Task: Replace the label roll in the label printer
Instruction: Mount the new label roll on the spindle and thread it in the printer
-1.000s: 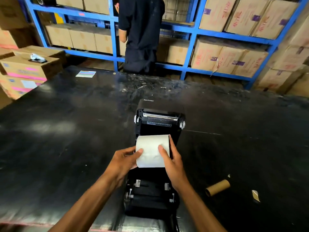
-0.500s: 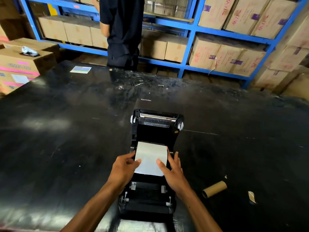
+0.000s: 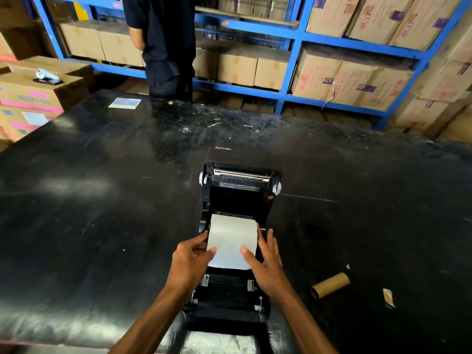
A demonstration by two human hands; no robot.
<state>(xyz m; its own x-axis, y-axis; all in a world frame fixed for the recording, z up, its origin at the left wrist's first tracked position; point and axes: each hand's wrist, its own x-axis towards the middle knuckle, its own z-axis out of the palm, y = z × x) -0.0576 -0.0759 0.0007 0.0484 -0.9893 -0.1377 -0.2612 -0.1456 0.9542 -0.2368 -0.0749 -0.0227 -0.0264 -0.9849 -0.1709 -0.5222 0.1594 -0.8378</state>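
A black label printer stands on the black table with its lid swung open and away from me. A white label roll sits low in the printer's bay. My left hand grips the roll's left side, thumb on top of the paper. My right hand holds the right side, thumb on the paper and fingers spread along the roll's end. The roll's lower half is hidden inside the bay.
An empty brown cardboard core lies on the table right of the printer, with a paper scrap beyond it. A person in dark clothes stands at the blue shelving of cardboard boxes. A coloured card lies at the far left.
Both hands have lowered the white roll from above the printer down into its bay. The hands stay on the roll's two sides.
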